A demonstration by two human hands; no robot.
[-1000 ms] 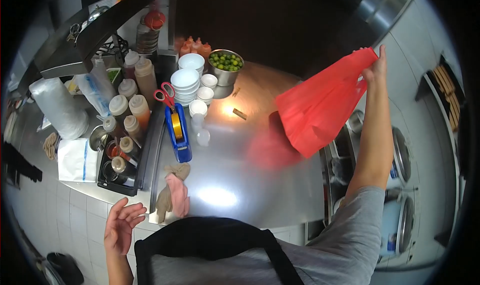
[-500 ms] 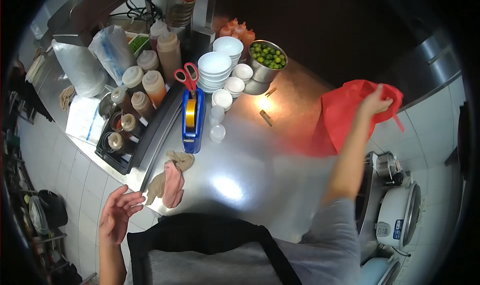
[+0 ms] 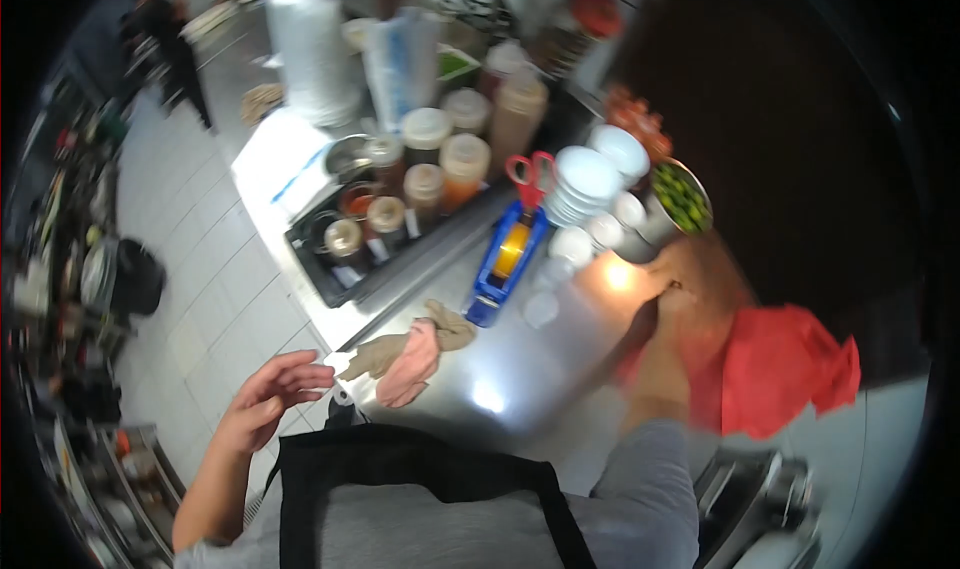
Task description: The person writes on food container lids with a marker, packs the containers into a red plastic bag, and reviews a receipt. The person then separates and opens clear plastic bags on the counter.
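My left hand [image 3: 275, 399] hovers off the counter's front edge, fingers loosely spread, holding nothing. Over the steel counter, my right hand [image 3: 658, 277] reaches to the lit spot beside the white bowls; motion smears its fingers. A small dark piece [image 3: 677, 285] shows at the fingertips, and whether it is gripped cannot be made out. To the right of that forearm, a red cloth-like bag [image 3: 785, 374] lies crumpled on the counter's right side, apart from both hands. Brown and pink rags [image 3: 410, 364] lie between my hands, nearer the left one.
A blue tape dispenser [image 3: 497, 284] with red-handled scissors [image 3: 530, 177] stands mid-counter. Behind are stacked white bowls [image 3: 585, 179], a steel pot of green limes [image 3: 682, 199] and a black tray [image 3: 350, 287] of sauce bottles. A person [image 3: 165, 44] stands far left.
My right hand has let go of the red bag and moved left, down to the counter near the bowls. The view has turned, shifting the counter items rightward. My left hand stays raised.
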